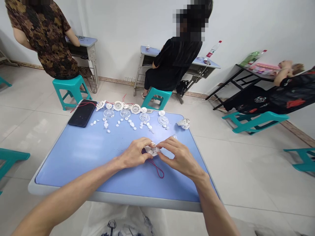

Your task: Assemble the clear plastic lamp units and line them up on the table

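White walls and a pale tiled floor surround a blue-topped desk (73, 157) with a grey rim. Against the far wall, a person in a brown patterned top (44, 39) and a person in a black top (176, 62) sit on teal stools (156, 98) at small desks. To the right, a third person in a dark patterned outfit (292, 93) sits at a black-legged table (236, 78) holding bottles and pink packets.

Over the near half of the blue desk, the left hand (134, 153) and right hand (178, 157) come together, both closed around a small white plastic part (152, 150) and pinching it between their fingertips. That part sits midway between the hands, mostly covered by the fingers, so its exact shape is hard to make out. A red cord loop (157, 168) lies on the desk just below it, close to the right hand.

Farther up the desk, well beyond the hands, clear plastic domes (125, 113) and white ring-shaped parts (118, 105) form a loose row along the far edge, with small white discs (118, 123) scattered in front of them. Thin red wires (85, 104) trail near the row's left end, beside a black phone (82, 113). A crumpled clear piece (184, 123) lies near the far right corner.
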Demonstrator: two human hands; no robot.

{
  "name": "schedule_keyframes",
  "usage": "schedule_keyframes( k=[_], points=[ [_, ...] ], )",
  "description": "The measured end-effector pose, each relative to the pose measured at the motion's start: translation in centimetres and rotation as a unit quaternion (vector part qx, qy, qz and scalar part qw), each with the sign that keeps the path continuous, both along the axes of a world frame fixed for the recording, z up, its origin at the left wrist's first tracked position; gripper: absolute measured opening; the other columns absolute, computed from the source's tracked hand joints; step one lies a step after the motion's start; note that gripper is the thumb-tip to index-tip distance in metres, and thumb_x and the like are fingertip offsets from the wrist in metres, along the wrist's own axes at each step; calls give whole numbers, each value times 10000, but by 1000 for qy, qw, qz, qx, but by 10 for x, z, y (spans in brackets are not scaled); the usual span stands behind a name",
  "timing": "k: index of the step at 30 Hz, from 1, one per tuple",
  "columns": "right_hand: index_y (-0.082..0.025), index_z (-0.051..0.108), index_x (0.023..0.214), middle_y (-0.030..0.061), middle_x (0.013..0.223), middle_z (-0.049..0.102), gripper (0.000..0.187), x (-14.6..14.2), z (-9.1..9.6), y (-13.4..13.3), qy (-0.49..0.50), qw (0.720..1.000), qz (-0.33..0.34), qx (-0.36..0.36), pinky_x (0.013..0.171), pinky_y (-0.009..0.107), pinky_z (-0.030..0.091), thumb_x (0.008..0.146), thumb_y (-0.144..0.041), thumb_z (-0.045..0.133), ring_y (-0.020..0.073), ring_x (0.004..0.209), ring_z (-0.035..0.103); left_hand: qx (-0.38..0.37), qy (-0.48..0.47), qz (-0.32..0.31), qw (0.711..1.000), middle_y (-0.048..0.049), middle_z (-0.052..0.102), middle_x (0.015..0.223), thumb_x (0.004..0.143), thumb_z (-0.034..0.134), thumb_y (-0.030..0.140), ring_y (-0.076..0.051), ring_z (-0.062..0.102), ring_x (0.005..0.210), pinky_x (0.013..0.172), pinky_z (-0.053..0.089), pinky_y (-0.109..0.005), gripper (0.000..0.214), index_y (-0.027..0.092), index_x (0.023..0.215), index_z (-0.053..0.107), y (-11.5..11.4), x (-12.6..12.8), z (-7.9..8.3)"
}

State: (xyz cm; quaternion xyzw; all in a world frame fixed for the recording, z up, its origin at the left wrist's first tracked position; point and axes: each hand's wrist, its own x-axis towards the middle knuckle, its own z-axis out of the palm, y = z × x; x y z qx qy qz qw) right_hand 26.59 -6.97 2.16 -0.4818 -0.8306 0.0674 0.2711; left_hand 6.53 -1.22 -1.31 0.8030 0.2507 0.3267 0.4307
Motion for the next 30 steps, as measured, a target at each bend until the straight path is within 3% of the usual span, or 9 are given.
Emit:
schedule_keyframes(
  k=[5,10,15,19,24,30],
  points=[
    [-229,676,940,15,833,703,118,9,-1,4,101,993,-37,-50,742,329,520,848,-205,607,178,797,624,-8,21,5,1000,-40,665,1089,721,706,90,-173,609,893,778,463,-275,258,188,947,628,0,-1,2],
    [-228,692,952,28,899,704,157,26,-6,11,148,978,-122,-80,738,325,522,824,-264,610,180,811,641,-8,21,11,1000,-40,670,1073,725,699,92,-169,614,865,755,470,-274,238,187,933,632,0,-1,3],
    [-206,707,882,53,900,718,189,43,-17,30,132,958,-251,-31,800,374,530,768,-324,613,202,794,653,0,14,13,1000,-40,670,1051,723,709,96,-188,628,941,817,479,-290,242,189,932,629,0,-1,1],
    [-188,712,870,73,893,727,234,50,-28,49,88,945,-315,-28,824,398,519,751,-343,584,226,809,655,-3,16,13,1000,-46,670,1062,712,723,86,-195,630,965,820,478,-288,259,184,931,626,1,-1,0],
    [-184,713,874,76,866,726,256,51,-39,59,13,935,-355,-21,821,393,498,765,-331,534,239,827,644,0,12,10,1000,-51,670,1074,725,711,88,-196,629,974,830,479,-293,248,185,936,623,1,-1,-1],
    [-168,714,903,81,864,717,275,52,-44,62,-6,935,-354,-16,797,377,481,777,-322,523,227,786,629,9,13,11,1000,-55,668,1058,741,702,117,-207,625,990,860,483,-313,229,187,946,628,1,-2,-1]
  ],
)
